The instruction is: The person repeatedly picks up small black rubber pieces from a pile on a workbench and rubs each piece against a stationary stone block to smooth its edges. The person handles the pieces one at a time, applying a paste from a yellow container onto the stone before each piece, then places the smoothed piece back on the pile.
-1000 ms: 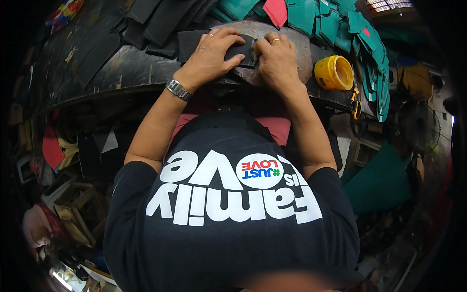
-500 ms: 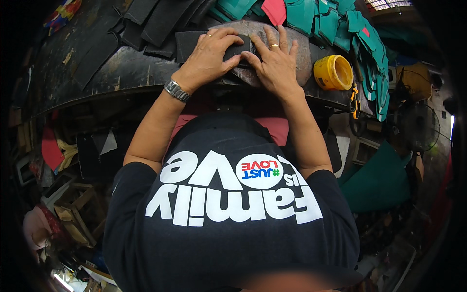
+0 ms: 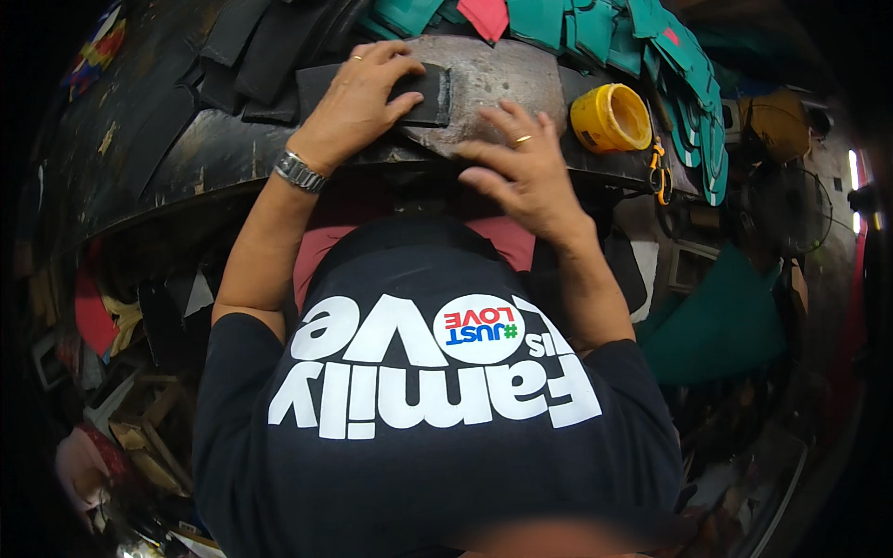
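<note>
A black rectangular piece of sheet material [image 3: 430, 98] lies flat, partly on a worn grey-brown slab [image 3: 502, 70] at the table's near edge. My left hand [image 3: 358, 98], with a watch at its wrist, rests on this piece with thumb and fingers apart, covering its middle. The piece's right end shows a folded-looking edge. My right hand [image 3: 526, 167] is over the slab's near right part, apart from the black piece. Its fingers are spread and nothing shows in them.
Black cut pieces [image 3: 270, 56] are piled at the far left. Green cut pieces [image 3: 595, 33] and a red one [image 3: 485, 17] lie along the far side and right. A yellow tub [image 3: 609, 119] stands right of the slab, beside orange-handled scissors [image 3: 659, 172] at the table edge.
My right hand has come off the black piece and drawn back toward me, its fingers spreading. My left hand stays on the piece. The whole view has shifted slightly.
</note>
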Demonstrator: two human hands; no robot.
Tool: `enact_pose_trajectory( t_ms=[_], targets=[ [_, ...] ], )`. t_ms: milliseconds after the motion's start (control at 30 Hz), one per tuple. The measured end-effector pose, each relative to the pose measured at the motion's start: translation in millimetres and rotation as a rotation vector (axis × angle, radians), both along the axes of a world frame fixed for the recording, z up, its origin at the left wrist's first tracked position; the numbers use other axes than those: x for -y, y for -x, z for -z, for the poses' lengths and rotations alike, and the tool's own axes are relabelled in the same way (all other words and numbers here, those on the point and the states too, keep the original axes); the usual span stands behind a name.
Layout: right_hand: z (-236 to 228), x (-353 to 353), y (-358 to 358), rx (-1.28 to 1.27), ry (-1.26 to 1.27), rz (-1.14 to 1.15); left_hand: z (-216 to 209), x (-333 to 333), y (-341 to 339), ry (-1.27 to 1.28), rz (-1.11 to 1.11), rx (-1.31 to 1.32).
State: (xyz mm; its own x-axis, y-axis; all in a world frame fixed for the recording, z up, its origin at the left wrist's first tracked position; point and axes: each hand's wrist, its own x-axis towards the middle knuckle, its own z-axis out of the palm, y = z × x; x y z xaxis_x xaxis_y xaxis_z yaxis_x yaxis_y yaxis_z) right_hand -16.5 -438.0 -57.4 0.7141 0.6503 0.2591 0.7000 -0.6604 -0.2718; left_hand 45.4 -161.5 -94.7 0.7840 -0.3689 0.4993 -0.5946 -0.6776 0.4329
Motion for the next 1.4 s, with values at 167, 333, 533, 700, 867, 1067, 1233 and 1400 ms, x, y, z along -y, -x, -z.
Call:
enact_pose_trajectory(
  t_ms=[167, 333, 533, 700, 867, 1067, 1233, 1400],
  targets=[
    [-53, 76, -41, 0.174, -0.168, 0.420, -9, -8, -1, -0.130, -0.053, -0.058],
    [-52, 111, -68, 0.073, 0.477, 0.483, -24, -4, -3, -0.108, -0.047, -0.219],
    [-49, 109, -74, 0.160, 0.610, 0.518, -53, 6, 4, 0.138, 0.028, -0.006],
    [-52, 103, -56, 0.339, 0.304, 0.734, -43, 19, 11, -0.016, 0.033, 0.277],
    [-60, 89, -21, 0.280, 0.332, 0.715, -6, 26, 25, -0.065, 0.079, 0.057],
    [-50, 43, -10, 0.191, -0.233, 0.364, 6, 25, 15, 0.043, 0.019, 0.171],
    [16, -7, -35, -0.097, -0.361, 0.181, 12, 26, 17, -0.015, -0.011, 0.121],
    [46, -21, -46, -0.028, -0.002, 0.298, 16, 25, 17, 0.015, -0.021, 0.086]
  ],
)
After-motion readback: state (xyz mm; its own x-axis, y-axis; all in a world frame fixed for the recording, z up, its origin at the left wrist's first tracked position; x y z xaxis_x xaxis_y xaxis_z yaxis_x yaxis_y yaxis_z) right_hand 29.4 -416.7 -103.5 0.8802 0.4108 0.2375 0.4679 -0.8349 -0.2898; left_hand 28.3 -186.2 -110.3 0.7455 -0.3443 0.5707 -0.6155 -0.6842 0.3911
